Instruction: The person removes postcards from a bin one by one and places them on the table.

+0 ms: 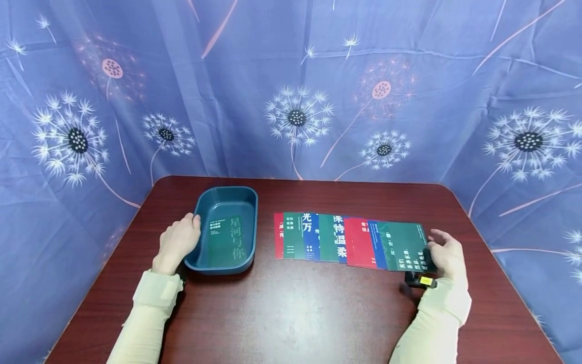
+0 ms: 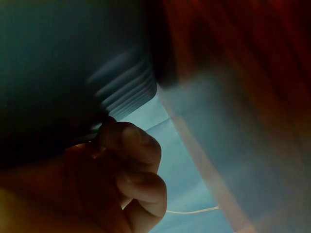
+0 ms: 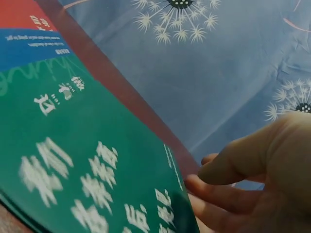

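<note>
My left hand [image 1: 179, 239] grips the left rim of a dark teal plastic basin [image 1: 255, 222], fingers curled at its edge. Inside the basin lies a green card [image 1: 226, 241] with white lettering. To the right, overlapping red, green and blue cards form a row. At the row's right end, my right hand [image 1: 447, 255] is against the right edge of a green card [image 1: 402, 245]. In the right wrist view, the fingertips [image 3: 197, 185] meet that card's edge, partly hidden behind it, while the thumb stays off its face. The left wrist view is dark, with curled fingers beside the basin's ribbed wall.
Both things rest on a dark red-brown wooden table [image 1: 291, 303]. A red card [image 1: 359, 247] and a blue card [image 1: 313, 242] show within the row. Behind and at both sides hangs a blue dandelion-print cloth [image 1: 227, 116]. A black wrist camera [image 1: 416, 279] sits at the right wrist.
</note>
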A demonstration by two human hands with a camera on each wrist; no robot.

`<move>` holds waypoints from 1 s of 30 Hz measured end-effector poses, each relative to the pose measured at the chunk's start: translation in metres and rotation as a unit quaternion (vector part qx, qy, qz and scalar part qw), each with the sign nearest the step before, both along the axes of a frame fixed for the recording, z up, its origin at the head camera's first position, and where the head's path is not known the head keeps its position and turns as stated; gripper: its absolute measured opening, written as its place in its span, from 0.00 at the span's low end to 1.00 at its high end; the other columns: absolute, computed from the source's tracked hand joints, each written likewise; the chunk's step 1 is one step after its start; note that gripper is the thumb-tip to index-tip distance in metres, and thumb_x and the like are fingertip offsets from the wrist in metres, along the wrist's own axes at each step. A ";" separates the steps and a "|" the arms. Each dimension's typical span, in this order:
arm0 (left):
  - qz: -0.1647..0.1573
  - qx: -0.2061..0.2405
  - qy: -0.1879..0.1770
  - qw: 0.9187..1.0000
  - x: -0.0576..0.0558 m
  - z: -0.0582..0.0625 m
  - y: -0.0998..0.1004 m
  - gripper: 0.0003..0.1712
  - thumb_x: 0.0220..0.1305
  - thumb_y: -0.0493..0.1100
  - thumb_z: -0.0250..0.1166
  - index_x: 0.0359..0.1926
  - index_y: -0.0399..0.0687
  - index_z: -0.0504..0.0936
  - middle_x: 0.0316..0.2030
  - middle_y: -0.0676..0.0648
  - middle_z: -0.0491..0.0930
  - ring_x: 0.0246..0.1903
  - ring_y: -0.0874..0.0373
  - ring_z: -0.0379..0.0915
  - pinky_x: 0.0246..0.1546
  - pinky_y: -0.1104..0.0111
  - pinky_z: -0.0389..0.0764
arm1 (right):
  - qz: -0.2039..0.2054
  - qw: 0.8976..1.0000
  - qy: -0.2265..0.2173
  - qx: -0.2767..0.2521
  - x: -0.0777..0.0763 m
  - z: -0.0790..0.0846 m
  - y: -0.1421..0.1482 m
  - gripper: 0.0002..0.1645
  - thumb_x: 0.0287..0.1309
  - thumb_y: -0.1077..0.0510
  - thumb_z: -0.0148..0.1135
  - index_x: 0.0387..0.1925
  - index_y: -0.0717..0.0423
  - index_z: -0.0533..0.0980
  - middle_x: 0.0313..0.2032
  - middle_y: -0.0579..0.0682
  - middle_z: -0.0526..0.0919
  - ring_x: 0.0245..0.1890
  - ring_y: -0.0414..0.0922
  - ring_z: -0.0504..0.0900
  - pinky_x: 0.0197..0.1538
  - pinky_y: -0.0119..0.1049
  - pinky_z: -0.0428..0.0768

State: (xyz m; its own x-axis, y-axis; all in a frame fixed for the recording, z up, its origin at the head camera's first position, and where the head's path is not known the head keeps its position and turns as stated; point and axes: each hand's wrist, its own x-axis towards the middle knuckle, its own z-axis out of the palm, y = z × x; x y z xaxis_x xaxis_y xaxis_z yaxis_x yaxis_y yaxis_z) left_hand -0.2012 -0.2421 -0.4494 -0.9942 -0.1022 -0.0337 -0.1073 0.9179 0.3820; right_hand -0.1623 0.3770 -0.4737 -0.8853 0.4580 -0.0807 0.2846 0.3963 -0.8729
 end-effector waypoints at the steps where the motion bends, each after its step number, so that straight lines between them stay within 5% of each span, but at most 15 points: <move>1: 0.000 0.000 0.001 1.000 0.000 0.000 0.000 0.30 0.78 0.55 0.34 0.56 0.35 0.70 0.47 0.27 0.75 0.43 0.29 0.73 0.38 0.40 0.71 | -0.008 1.000 0.001 -0.007 0.000 0.001 0.000 0.30 0.59 0.72 0.46 0.65 0.69 0.65 0.51 0.66 0.76 0.24 0.32 0.74 0.26 0.30 0.76; 16: 0.003 0.001 0.001 1.000 0.001 0.000 0.000 0.29 0.78 0.54 0.34 0.56 0.35 0.70 0.46 0.27 0.75 0.43 0.30 0.73 0.38 0.41 0.71 | -0.030 0.998 -0.005 -0.057 0.002 0.009 -0.004 0.28 0.68 0.61 0.48 0.67 0.65 0.62 0.36 0.48 0.74 0.22 0.37 0.75 0.25 0.35 0.79; 25: 0.003 -0.002 0.002 1.000 0.001 0.001 0.001 0.30 0.78 0.54 0.34 0.58 0.35 0.69 0.47 0.26 0.75 0.44 0.28 0.73 0.39 0.40 0.71 | 0.001 0.999 0.036 0.035 0.000 0.030 -0.017 0.27 0.69 0.60 0.49 0.67 0.63 0.65 0.53 0.62 0.75 0.37 0.37 0.74 0.37 0.24 0.72; 30: 0.004 -0.002 0.001 1.000 0.000 0.001 0.001 0.30 0.78 0.54 0.35 0.59 0.35 0.69 0.48 0.25 0.75 0.44 0.28 0.73 0.40 0.40 0.71 | 0.013 0.994 0.088 0.059 -0.004 0.042 -0.026 0.26 0.68 0.61 0.51 0.66 0.62 0.68 0.50 0.55 0.78 0.42 0.37 0.76 0.40 0.23 0.71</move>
State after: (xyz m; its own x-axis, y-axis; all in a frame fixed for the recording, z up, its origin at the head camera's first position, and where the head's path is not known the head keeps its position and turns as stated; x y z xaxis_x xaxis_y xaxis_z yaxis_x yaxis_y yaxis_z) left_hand -0.2010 -0.2413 -0.4482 -0.9935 -0.1097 -0.0306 -0.1131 0.9189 0.3779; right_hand -0.1664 0.3508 -0.4319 -0.8928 0.4315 0.1293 0.1195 0.5038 -0.8555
